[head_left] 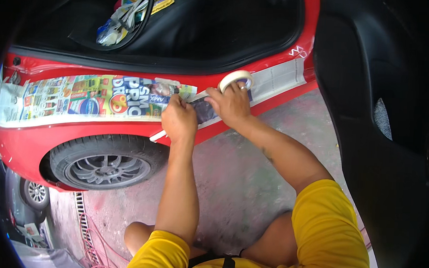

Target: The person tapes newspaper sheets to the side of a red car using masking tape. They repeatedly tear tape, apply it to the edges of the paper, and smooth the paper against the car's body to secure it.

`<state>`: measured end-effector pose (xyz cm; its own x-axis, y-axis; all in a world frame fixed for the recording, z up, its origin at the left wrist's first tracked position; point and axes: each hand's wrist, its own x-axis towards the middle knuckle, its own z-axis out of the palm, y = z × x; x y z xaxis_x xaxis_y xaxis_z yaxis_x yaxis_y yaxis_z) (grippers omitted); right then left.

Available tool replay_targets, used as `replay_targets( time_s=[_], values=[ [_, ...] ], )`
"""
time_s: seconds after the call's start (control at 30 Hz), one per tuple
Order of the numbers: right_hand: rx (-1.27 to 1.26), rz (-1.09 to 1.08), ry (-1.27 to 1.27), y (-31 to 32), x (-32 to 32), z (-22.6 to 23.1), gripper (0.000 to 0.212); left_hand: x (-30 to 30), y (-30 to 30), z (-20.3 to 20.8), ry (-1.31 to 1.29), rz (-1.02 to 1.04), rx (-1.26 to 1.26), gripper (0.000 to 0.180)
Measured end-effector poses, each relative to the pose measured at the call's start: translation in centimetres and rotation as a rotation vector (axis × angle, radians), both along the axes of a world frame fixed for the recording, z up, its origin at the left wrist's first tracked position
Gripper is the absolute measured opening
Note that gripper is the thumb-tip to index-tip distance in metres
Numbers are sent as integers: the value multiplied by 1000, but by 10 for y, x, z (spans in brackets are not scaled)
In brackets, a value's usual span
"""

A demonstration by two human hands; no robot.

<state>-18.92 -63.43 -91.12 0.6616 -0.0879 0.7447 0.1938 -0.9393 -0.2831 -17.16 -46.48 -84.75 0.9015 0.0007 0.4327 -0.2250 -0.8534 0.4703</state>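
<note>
My right hand [232,106] grips a roll of cream masking tape [237,79] against the red car's sill. To its left, my left hand [180,120] is closed in a pinch by the right end of a newspaper sheet [87,97]. A pale strip of tape [202,95] runs between my hands and seems to meet the left fingers, which partly hide it. The newspaper lies along the red body panel [99,130] above the wheel, with tape along its lower edge. Below my left hand a short white strip [158,136] sticks out. Dark printed paper [207,112] shows between my hands.
Greyish paper [279,81] covers the sill to the right. The black open door [363,116] stands at right. Below the panel is a tyre [109,163]. Crumpled papers [128,20] lie inside the car. Pink hoses [97,239] cross a floor drain [80,207]; another car [22,197] stands at left.
</note>
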Motion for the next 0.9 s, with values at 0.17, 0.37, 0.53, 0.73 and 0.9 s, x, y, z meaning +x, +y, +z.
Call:
replay_targets(
  time_s=[0.17, 0.37, 0.53, 0.73, 0.9],
  values=[
    [-44, -117, 274, -17, -15, -6, 50, -39, -7, -25, -332, -536, 7, 22],
    [-36, -117, 137, -42, -33, -19, 63, -41, 4, -59, -214, -508, 370, 73],
    [579, -202, 204, -61, -56, -32, 67, -47, -1, -59, -289, -526, 79, 62],
    [722, 216, 358, -19, -99, -28, 104, -57, 6, -86, 262, -615, -690, 52],
    [656, 563, 432, -13, -111, -39, 120, -69, 9, -61, -10, -769, -342, 61]
  ],
)
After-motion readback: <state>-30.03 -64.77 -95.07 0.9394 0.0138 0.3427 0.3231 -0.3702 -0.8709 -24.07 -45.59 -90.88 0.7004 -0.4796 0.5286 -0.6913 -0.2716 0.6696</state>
